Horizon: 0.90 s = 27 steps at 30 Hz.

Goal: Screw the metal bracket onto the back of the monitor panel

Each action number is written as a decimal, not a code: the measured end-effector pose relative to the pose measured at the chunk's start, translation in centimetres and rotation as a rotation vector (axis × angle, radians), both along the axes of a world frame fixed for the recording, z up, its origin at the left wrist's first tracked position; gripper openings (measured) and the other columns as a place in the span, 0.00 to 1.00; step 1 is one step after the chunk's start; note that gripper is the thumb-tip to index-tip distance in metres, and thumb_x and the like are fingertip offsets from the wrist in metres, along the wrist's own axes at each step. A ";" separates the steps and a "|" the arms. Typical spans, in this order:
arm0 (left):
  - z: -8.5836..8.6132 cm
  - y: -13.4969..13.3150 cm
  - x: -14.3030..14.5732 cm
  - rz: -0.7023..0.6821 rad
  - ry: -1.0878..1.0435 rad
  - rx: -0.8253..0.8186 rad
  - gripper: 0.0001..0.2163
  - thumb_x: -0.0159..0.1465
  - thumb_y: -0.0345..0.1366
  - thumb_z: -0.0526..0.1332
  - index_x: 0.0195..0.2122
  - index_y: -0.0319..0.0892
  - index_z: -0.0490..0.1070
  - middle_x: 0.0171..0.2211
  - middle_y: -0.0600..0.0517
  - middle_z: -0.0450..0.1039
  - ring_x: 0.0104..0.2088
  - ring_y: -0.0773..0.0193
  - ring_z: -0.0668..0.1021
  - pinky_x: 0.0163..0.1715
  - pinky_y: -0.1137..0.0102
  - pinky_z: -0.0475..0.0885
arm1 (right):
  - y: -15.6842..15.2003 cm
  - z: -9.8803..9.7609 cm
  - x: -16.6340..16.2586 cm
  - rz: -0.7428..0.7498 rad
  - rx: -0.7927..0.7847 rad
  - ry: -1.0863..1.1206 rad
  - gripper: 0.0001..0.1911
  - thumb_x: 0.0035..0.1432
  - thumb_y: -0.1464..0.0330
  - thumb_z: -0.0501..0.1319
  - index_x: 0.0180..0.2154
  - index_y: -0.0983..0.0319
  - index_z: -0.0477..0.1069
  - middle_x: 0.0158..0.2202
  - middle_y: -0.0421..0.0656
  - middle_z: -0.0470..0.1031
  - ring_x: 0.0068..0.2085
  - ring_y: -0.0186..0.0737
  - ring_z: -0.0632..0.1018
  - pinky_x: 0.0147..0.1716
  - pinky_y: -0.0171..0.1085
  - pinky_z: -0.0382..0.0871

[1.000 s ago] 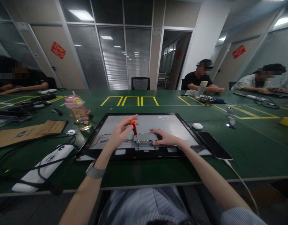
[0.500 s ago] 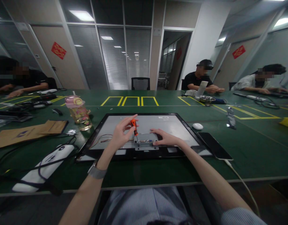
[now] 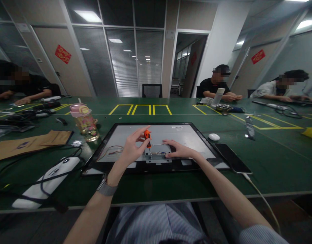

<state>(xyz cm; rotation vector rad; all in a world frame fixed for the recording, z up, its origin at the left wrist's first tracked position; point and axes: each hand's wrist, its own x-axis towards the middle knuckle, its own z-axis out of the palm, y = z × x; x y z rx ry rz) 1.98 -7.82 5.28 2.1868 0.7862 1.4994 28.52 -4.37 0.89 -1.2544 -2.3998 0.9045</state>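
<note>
A flat display panel (image 3: 191, 135) with a grey back and black frame lies on the table before me. Near its front edge sits a metal bracket (image 3: 158, 159) with a row of ports. My left hand (image 3: 132, 145) is closed on an orange and black screwdriver (image 3: 147, 135), held nearly upright, its tip down at the bracket's left end. My right hand (image 3: 180, 149) rests over the bracket's right side, fingers spread and thumb by the ports. What lies under its palm is hidden. Thin wires (image 3: 112, 149) run across the panel on the left.
Left of the panel stand a pink-lidded bottle (image 3: 84, 122), a paper bag (image 3: 31, 144) and a white power strip (image 3: 49, 183) with black cables. To the right are a white mouse (image 3: 214, 137) and a phone (image 3: 232, 157) on a cable. Several people sit across the table.
My left hand and the screwdriver have shifted slightly to the right, and the handle stands more upright. My right hand stays in the same place.
</note>
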 end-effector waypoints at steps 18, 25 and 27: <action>-0.1 0.0 -0.1 0.158 0.028 0.126 0.16 0.62 0.32 0.61 0.52 0.45 0.71 0.43 0.50 0.68 0.35 0.70 0.76 0.29 0.78 0.79 | 0.1 -0.2 -0.1 0.008 0.018 0.007 0.43 0.49 0.45 0.63 0.61 0.59 0.60 0.68 0.48 0.53 0.69 0.50 0.53 0.68 0.50 0.38; 0.0 -0.4 0.3 0.157 0.076 0.135 0.18 0.64 0.30 0.57 0.56 0.45 0.67 0.45 0.49 0.68 0.37 0.70 0.77 0.30 0.78 0.80 | 0.0 0.0 0.0 0.011 0.016 0.009 0.43 0.49 0.45 0.63 0.61 0.57 0.60 0.68 0.47 0.53 0.69 0.50 0.53 0.68 0.51 0.40; -0.1 -0.4 0.3 0.217 0.052 0.171 0.17 0.63 0.31 0.59 0.54 0.45 0.68 0.45 0.49 0.69 0.35 0.70 0.76 0.29 0.78 0.80 | 0.1 -0.2 0.0 0.019 0.029 0.019 0.42 0.50 0.44 0.62 0.61 0.56 0.60 0.68 0.46 0.53 0.68 0.49 0.54 0.68 0.51 0.39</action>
